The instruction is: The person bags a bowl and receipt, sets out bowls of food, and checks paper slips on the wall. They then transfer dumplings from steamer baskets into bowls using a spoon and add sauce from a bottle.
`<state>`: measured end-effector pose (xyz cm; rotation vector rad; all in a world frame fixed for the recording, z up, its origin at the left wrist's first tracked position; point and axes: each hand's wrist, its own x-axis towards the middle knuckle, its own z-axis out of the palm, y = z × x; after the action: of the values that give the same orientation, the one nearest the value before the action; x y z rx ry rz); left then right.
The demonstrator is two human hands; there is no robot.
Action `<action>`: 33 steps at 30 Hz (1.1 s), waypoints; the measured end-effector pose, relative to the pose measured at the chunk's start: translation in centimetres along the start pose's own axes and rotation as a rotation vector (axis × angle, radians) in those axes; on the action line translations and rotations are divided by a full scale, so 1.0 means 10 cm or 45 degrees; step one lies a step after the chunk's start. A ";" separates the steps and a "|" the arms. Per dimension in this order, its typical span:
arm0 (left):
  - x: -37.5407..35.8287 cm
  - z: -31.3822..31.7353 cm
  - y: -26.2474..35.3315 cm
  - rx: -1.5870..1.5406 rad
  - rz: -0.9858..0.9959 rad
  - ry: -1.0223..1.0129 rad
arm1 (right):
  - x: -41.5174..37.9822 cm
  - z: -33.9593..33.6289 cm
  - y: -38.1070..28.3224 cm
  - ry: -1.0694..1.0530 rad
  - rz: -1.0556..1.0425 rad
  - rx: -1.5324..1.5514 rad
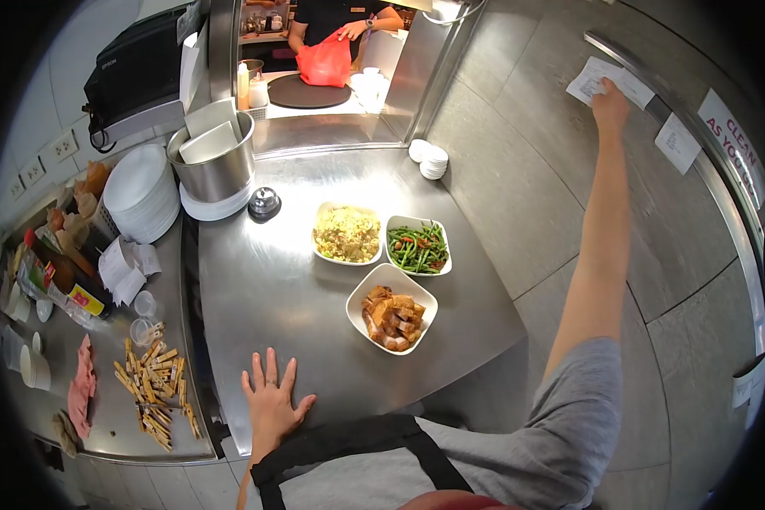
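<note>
My left hand [274, 399] lies flat with spread fingers on the front left of the steel counter [272, 314], holding nothing. My right hand [609, 104] is raised at the upper right, its fingers at a paper slip [588, 83] on the metal rail [622, 59]; whether they grip it or only touch it cannot be made out. Three white bowls stand on the counter: one of yellow fried rice [347, 233], one of green beans [418, 248], and nearest me one of browned meat pieces [393, 319].
A co-worker's hands [354, 31] hold a red bag [325, 59] beyond the pass window. Left are a bell [264, 202], a steel pot [217, 174], stacked plates [140, 191], bottles and clothespins [153, 382]. Small dishes [433, 161] sit by the wall. Another slip [677, 143] hangs right.
</note>
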<state>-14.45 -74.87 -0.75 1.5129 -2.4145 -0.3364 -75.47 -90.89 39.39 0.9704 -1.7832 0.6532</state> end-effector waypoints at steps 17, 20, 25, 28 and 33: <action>0.01 -0.01 -0.01 -0.022 -0.026 0.014 | 0.08 0.05 -0.30 -0.030 0.135 -0.215; 0.01 -0.02 0.00 -0.029 -0.032 0.003 | 0.05 0.01 -0.33 -0.014 0.111 -0.292; 0.02 -0.02 0.00 -0.024 0.024 0.052 | 0.12 0.08 -0.04 0.066 0.090 -0.384; 0.02 -0.03 -0.04 -0.045 0.084 0.123 | 0.17 0.46 0.49 0.327 -0.264 -0.503; -0.09 0.08 -0.12 -0.022 0.083 0.171 | -0.51 0.28 0.10 0.334 -0.477 -0.199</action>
<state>-13.35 -74.55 -2.02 1.3995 -2.3435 -0.2344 -76.60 -90.90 33.55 1.0252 -1.3545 0.3776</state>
